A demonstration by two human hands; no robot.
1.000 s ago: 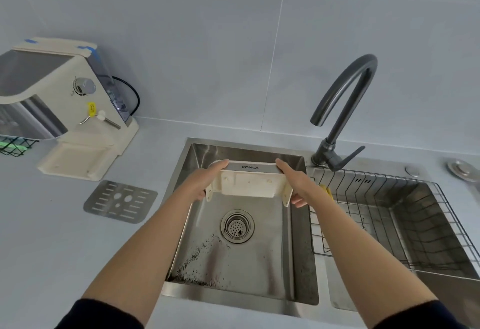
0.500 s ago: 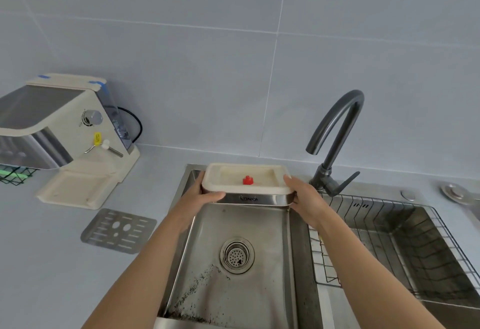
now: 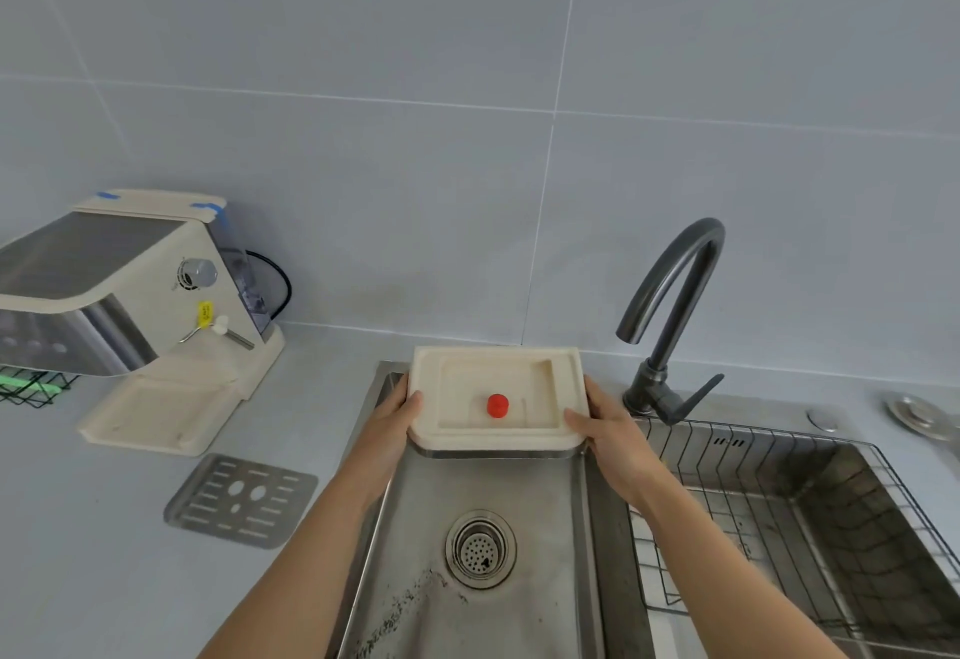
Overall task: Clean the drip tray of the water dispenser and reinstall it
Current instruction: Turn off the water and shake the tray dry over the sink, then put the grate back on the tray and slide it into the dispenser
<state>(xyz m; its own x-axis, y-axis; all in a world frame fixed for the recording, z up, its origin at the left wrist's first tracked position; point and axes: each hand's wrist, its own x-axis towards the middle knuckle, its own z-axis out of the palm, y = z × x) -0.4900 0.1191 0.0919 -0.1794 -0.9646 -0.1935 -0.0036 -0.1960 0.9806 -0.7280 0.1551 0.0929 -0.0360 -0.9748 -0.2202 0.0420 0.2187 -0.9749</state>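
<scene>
The drip tray is held in the air over the back end of the left sink basin, open side up and roughly level. It is a shallow rectangle of cream plastic with rounded corners, a broad flat rim and a stepped rectangular well. A small round red float stands in the well, and a thin strip of brushed steel shows under the near edge.

The left hand grips the tray's left short side and the right hand its right one. Each thumb lies on top of the rim and the fingers are wrapped round the edge beneath, mostly hidden.

The basin is matte stainless steel with square walls. A round perforated strainer sits in its floor, and dark gritty specks are scattered near the front. The right basin carries a wire rack of thin steel rods. A dark grey gooseneck faucet arches behind the divider.

On the pale smooth counter to the left stands the water dispenser, cream plastic with a steel front panel and a metal knob; its flat base ledge is bare. Just in front of it lies a flat slotted steel grille with rounded corners. The wall is large glossy grey tile.
</scene>
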